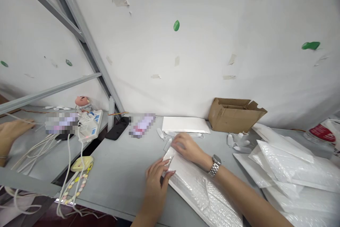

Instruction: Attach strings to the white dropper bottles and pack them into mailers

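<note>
A long white bubble-wrap pouch (196, 184) lies slanted on the grey table in front of me. My left hand (158, 176) is closed on its left end, thumb and fingers at the edge. Over the far corner of the same end, my right hand (186, 148) is curled with its fingertips pressed together; what they grip is hidden. Just beyond that hand lie small white pieces with loops (168, 135). A flat white box or packet (186, 125) rests behind them by the wall.
An open cardboard box (233, 115) stands at the back, with small white pieces (238, 142) before it. Bubble pouches (297, 170) are piled on the right. Leftward are a black phone (117, 128), power strip (91, 126), cables, a yellow case (81, 164) and another person's hand (17, 130).
</note>
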`<state>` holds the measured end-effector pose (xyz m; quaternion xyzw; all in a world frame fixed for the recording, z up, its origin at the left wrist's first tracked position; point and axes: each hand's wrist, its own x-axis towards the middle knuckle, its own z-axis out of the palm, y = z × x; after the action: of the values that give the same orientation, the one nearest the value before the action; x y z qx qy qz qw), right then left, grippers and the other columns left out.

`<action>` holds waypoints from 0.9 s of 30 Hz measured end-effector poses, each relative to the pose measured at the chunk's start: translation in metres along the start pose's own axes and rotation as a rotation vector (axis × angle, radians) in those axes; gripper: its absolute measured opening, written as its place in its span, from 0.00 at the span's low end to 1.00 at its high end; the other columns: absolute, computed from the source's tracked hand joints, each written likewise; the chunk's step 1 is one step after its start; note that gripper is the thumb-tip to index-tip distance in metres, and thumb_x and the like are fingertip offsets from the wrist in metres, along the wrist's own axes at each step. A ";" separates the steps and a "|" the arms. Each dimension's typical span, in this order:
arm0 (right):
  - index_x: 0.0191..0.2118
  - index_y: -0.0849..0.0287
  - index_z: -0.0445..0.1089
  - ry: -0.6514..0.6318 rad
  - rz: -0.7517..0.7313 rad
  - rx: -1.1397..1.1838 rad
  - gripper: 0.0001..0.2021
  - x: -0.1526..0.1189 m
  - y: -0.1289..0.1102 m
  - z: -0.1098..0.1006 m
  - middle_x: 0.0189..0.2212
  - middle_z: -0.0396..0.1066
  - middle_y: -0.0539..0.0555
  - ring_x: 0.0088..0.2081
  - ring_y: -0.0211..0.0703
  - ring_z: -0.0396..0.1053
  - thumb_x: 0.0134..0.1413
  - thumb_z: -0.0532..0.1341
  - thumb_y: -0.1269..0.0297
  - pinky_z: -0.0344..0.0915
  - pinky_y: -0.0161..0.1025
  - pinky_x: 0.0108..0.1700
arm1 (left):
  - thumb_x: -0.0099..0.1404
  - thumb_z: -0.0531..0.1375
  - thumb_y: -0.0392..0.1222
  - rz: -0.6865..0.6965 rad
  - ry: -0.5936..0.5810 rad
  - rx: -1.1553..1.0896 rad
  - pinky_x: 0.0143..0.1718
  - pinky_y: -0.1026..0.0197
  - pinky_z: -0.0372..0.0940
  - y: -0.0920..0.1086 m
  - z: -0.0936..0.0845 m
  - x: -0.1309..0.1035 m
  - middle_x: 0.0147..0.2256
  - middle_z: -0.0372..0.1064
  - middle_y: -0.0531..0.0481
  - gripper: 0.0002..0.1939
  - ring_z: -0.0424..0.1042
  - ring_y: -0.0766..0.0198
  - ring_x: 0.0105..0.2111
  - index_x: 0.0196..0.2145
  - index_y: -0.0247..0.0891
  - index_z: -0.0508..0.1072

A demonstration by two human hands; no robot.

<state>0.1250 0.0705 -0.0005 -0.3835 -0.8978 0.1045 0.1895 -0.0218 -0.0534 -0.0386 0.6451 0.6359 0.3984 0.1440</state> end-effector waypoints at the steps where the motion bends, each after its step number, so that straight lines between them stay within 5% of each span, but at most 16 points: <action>1: 0.42 0.58 0.70 0.025 0.088 -0.117 0.11 0.001 0.008 -0.006 0.41 0.69 0.56 0.43 0.45 0.64 0.60 0.52 0.69 0.57 0.40 0.45 | 0.62 0.55 0.46 -0.007 -0.003 -0.006 0.50 0.44 0.59 -0.001 0.000 0.000 0.41 0.73 0.48 0.08 0.66 0.52 0.49 0.29 0.43 0.70; 4: 0.41 0.68 0.69 0.036 0.228 -0.275 0.13 0.002 0.033 -0.014 0.40 0.68 0.67 0.44 0.54 0.62 0.54 0.50 0.79 0.54 0.47 0.44 | 0.61 0.55 0.48 -0.067 0.030 -0.017 0.49 0.44 0.61 -0.004 0.000 -0.002 0.38 0.73 0.46 0.10 0.66 0.51 0.48 0.28 0.42 0.71; 9: 0.32 0.68 0.70 -0.018 0.254 -0.306 0.12 -0.001 0.048 -0.015 0.34 0.70 0.67 0.41 0.55 0.64 0.51 0.50 0.82 0.53 0.47 0.42 | 0.60 0.56 0.48 -0.116 0.013 -0.084 0.50 0.43 0.60 0.000 0.000 -0.001 0.40 0.72 0.46 0.08 0.65 0.51 0.49 0.29 0.42 0.70; 13: 0.41 0.66 0.67 0.005 0.226 -0.200 0.09 0.002 0.027 -0.022 0.34 0.71 0.61 0.39 0.49 0.66 0.58 0.51 0.73 0.56 0.44 0.43 | 0.62 0.54 0.45 -0.133 -0.040 -0.191 0.49 0.46 0.62 0.005 0.001 0.001 0.45 0.69 0.45 0.08 0.66 0.54 0.49 0.28 0.41 0.69; 17: 0.53 0.57 0.57 0.080 0.113 0.421 0.16 0.002 -0.010 -0.023 0.32 0.71 0.50 0.35 0.39 0.68 0.60 0.53 0.62 0.62 0.36 0.38 | 0.61 0.55 0.45 -0.157 -0.062 -0.273 0.50 0.48 0.63 0.010 0.004 0.001 0.50 0.63 0.44 0.09 0.64 0.53 0.52 0.27 0.41 0.70; 20: 0.44 0.55 0.66 0.043 0.081 0.716 0.10 -0.002 -0.027 -0.015 0.31 0.71 0.49 0.34 0.39 0.68 0.57 0.56 0.61 0.63 0.36 0.38 | 0.61 0.56 0.46 -0.182 -0.036 -0.316 0.51 0.48 0.62 0.012 0.005 0.001 0.51 0.60 0.44 0.10 0.63 0.52 0.52 0.27 0.41 0.72; 27: 0.30 0.56 0.73 -0.161 -0.042 0.656 0.10 -0.007 -0.027 -0.009 0.24 0.72 0.48 0.26 0.37 0.67 0.56 0.56 0.60 0.62 0.35 0.32 | 0.59 0.57 0.48 -0.217 0.015 -0.347 0.46 0.50 0.66 0.010 0.000 0.002 0.40 0.62 0.45 0.12 0.65 0.52 0.48 0.24 0.41 0.73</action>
<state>0.1159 0.0467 0.0153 -0.2742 -0.8360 0.4140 0.2334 -0.0150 -0.0528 -0.0305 0.5353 0.6246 0.4889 0.2904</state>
